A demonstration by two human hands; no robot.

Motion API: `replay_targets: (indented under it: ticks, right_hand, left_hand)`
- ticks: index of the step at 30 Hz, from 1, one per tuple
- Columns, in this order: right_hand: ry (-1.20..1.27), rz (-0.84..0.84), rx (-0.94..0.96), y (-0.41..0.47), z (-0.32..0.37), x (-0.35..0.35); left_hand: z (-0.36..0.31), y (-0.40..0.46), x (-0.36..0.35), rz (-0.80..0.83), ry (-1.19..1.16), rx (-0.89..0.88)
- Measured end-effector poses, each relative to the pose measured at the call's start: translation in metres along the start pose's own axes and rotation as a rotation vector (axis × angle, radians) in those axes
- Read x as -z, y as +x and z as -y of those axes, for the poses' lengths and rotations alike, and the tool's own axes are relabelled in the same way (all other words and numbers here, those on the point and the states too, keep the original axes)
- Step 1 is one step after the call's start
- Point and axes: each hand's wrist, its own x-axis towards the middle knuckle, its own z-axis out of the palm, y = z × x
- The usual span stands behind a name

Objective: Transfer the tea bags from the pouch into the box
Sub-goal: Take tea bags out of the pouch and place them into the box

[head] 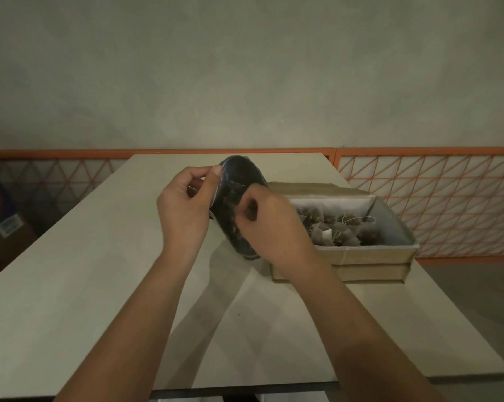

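Observation:
A dark pouch [236,181] is held above the table with its mouth open toward me, tea bags visible inside. My left hand [184,204] pinches the pouch's left rim between thumb and fingers. My right hand [269,224] reaches into the mouth with its fingers curled inside; what they hold is hidden. Just to the right stands an open cardboard box [360,256] with a pale lining. Several tea bags [340,230] with strings lie inside it.
The pale table [100,285] stretches toward me, and its right edge runs close behind the box. An orange lattice railing [447,198] stands behind and to the right. A cardboard carton [7,227] sits on the floor at the left.

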Motion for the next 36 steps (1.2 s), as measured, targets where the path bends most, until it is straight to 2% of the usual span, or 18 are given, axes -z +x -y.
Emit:
replay_targets:
  ticks: [6, 8, 12, 17, 20, 24, 26, 28, 30, 32, 34, 36]
  right_hand:
    - [0.553, -0.133, -0.201, -0.001, -0.019, 0.053]
    - [0.606, -0.2, -0.233, -0.002, -0.034, 0.073]
    - [0.55, -0.31, -0.331, -0.014, -0.074, 0.103]
    - [0.365, -0.377, -0.405, -0.028, -0.116, 0.107]
    - [0.184, -0.236, -0.442, -0.035, -0.131, 0.097]
    - [-0.114, -0.213, -0.286, -0.042, -0.132, 0.079]
    - [-0.162, -0.117, -0.256, -0.042, -0.124, 0.076]
    - [-0.286, 0.091, -0.346, -0.04, -0.115, 0.076]
    - [-0.455, 0.2, -0.413, -0.037, -0.109, 0.076]
    - [-0.514, 0.072, -0.325, -0.035, -0.1, 0.074]
    - [-0.309, -0.195, -0.135, -0.034, -0.084, 0.066]
    - [-0.047, -0.304, -0.011, -0.033, -0.059, 0.059]
  left_hand:
    - [-0.003, 0.003, -0.008, -0.013, -0.001, 0.012]
    - [-0.003, 0.004, -0.01, -0.013, 0.011, 0.011]
    - [-0.003, 0.003, -0.012, -0.02, 0.013, 0.01]
    - [-0.002, 0.002, -0.015, -0.015, -0.006, 0.011]
    - [0.0, 0.001, -0.017, -0.014, -0.008, 0.016]
    - [0.001, 0.0, -0.018, -0.011, -0.01, 0.007]
    - [0.0, 0.0, -0.017, -0.008, -0.009, 0.004]
    - [0.0, 0.0, -0.016, -0.006, -0.014, 0.004]
    - [0.0, 0.0, -0.015, -0.002, -0.019, 0.006]
    - [0.0, 0.0, -0.014, -0.002, -0.017, 0.005]
    - [0.001, 0.0, -0.013, -0.003, -0.015, 0.006]
    - [0.001, -0.001, -0.013, 0.003, -0.009, 0.003]
